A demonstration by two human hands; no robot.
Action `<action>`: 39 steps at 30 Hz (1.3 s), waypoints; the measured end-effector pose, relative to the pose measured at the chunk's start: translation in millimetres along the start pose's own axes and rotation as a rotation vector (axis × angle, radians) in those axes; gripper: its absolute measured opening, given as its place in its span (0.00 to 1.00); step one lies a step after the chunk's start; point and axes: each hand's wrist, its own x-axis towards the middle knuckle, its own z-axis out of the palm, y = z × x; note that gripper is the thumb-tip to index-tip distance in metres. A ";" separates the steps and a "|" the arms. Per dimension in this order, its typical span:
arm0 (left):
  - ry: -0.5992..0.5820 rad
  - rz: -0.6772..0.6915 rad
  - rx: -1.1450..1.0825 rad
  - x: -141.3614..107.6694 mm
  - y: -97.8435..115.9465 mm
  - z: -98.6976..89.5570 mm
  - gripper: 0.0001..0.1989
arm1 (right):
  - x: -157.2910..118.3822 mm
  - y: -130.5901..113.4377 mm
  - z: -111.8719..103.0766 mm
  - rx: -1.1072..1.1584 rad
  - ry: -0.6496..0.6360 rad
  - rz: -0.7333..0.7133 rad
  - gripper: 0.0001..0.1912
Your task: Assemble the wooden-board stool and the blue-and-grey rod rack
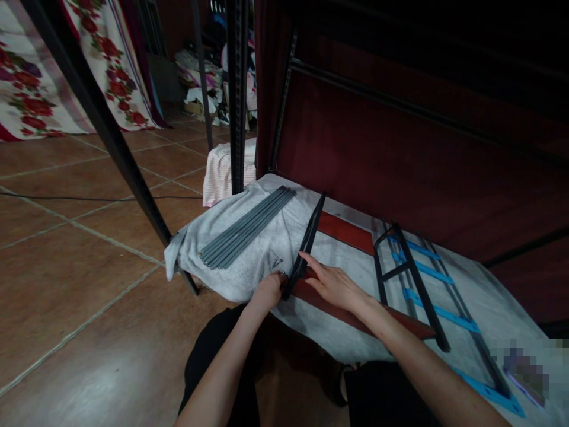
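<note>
A slim black metal frame (pixel 310 237), seen nearly edge-on, stands across the draped surface. My left hand (pixel 268 292) is closed at its near end, fingertips pinched; what they hold is too small to make out. My right hand (pixel 332 283) grips the frame from the right, index finger stretched onto it. A few small thin metal pieces (pixel 276 259) lie beside my left fingertips. Red-brown boards, one near (pixel 338 302) and one far (pixel 347 232), run rightward toward a second black frame (pixel 411 284). Several grey rods (pixel 246 230) lie side by side on the left.
A grey cloth (pixel 189 246) covers the low surface. Blue-barred black racks (pixel 444 308) lie at right, near a pixelated patch (pixel 527 373). Dark metal posts rise at left (pixel 120 154) and behind (pixel 237 101). A cable (pixel 89 197) crosses the tiled floor (pixel 57 284).
</note>
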 end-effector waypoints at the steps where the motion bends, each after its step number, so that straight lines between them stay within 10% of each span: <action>1: 0.010 0.008 -0.036 -1.0 -0.5 -0.3 0.14 | -1.6 0.4 0.1 0.001 0.009 0.003 0.34; 8: 0.241 0.179 -0.558 -13.3 25.1 -17.3 0.29 | -16.8 4.1 2.2 0.067 0.076 -0.009 0.35; 16: 0.216 0.146 -0.847 -12.7 35.7 -27.3 0.31 | -25.4 7.0 3.0 0.135 0.167 -0.015 0.35; 23: 0.410 -0.372 -0.211 8.4 -13.7 -50.9 0.12 | -17.1 -0.2 -3.8 0.098 0.170 -0.084 0.33; 33: 0.084 -0.040 0.168 25.2 8.8 -13.8 0.11 | 0.3 3.0 -1.5 0.104 0.076 -0.132 0.32; 39: 0.208 -0.091 -0.058 26.3 10.8 -27.0 0.08 | 8.6 3.5 0.9 0.079 0.056 -0.127 0.34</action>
